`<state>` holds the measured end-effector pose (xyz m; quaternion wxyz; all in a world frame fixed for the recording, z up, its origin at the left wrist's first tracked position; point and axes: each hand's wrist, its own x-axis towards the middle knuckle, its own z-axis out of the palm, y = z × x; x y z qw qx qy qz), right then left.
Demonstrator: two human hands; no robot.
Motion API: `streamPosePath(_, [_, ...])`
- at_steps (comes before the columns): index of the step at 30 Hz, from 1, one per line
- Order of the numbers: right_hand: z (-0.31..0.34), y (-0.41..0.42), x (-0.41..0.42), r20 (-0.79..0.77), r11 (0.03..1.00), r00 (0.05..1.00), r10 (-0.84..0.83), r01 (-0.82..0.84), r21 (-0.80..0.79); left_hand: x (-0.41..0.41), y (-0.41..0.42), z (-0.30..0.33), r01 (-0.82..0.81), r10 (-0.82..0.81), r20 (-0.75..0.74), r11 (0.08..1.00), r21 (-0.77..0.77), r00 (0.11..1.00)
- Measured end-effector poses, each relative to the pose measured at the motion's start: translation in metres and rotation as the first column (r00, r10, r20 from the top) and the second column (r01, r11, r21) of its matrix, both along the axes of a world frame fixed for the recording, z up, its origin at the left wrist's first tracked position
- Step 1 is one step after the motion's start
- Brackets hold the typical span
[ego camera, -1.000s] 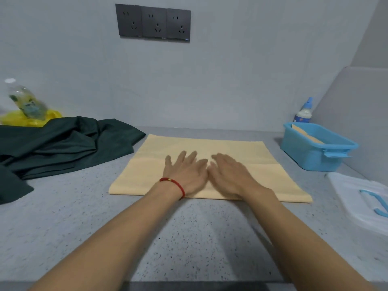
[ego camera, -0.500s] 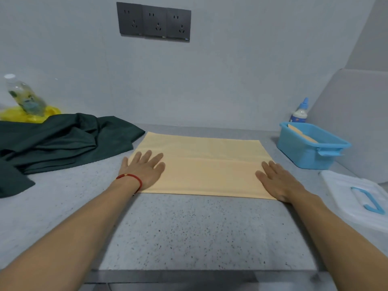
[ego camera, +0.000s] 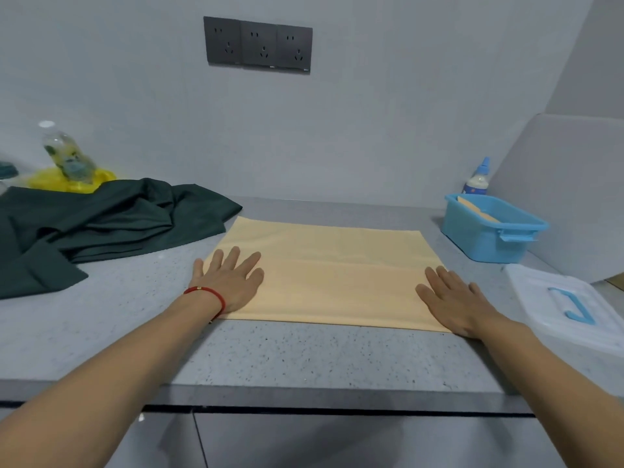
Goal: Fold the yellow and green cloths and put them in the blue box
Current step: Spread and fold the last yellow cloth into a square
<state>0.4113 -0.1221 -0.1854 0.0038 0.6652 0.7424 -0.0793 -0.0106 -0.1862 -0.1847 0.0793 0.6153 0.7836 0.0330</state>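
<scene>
Yellow cloth [ego camera: 324,271], partly folded, on tabletop [ego camera: 270,352].
Left hand [ego camera: 229,282] and right hand [ego camera: 452,302] press flat, fingers straight; green cloth [ego camera: 101,224] unfolded; blue box [ego camera: 489,228] awaits both.

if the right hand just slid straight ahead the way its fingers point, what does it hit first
The right hand lies flat on the right end of the pale yellow folded cloth, fingers aimed away and slightly left. Sliding on, it would cross only cloth and bare grey speckled countertop, probably passing left of the blue plastic box.
</scene>
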Motion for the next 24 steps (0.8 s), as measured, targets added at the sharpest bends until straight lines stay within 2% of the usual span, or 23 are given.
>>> streamPosePath(2, [0.009, 0.000, 0.002, -0.022, 0.999, 1.000, 0.020, -0.019, 0.036, -0.002, 0.004, 0.005, 0.021, -0.021, 0.002, 1.000, -0.011, 1.000])
streamPosePath(5, [0.028, 0.015, -0.006, -0.017, 0.957, 0.996, 0.083, -0.075, 0.282, -0.004, 0.026, 0.020, 0.074, -0.071, -0.079, 0.997, 0.034, 0.994])
streamPosePath(7, [0.039, 0.036, -0.016, -0.060, 0.928, 0.996, 0.068, -0.041, 0.371, -0.005, 0.048, 0.028, 0.107, -0.096, -0.147, 0.992, 0.065, 0.985])
streamPosePath(10, [0.048, 0.076, -0.033, -0.076, 0.939, 0.996, 0.049, -0.020, 0.344, -0.011, 0.082, 0.035, 0.132, -0.117, -0.117, 0.982, 0.134, 0.986])
streamPosePath(14, [0.044, 0.115, -0.042, -0.101, 0.953, 0.986, 0.130, -0.096, 0.286, -0.021, 0.123, 0.036, 0.130, -0.127, -0.028, 0.970, 0.207, 0.991])
streamPosePath(19, [0.029, 0.146, -0.045, -0.071, 0.978, 0.990, 0.124, -0.110, 0.176, -0.031, 0.164, 0.030, 0.120, -0.120, -0.029, 0.993, 0.007, 0.992])
streamPosePath(22, [0.026, 0.154, -0.044, -0.042, 0.970, 0.986, 0.161, -0.151, 0.191, -0.029, 0.179, 0.041, 0.100, -0.103, -0.162, 0.995, -0.031, 0.981])
streamPosePath(24, [0.025, 0.155, -0.043, 0.038, 0.944, 0.974, 0.225, -0.227, 0.239, -0.031, 0.184, 0.048, 0.092, -0.091, -0.175, 0.996, -0.005, 0.980])
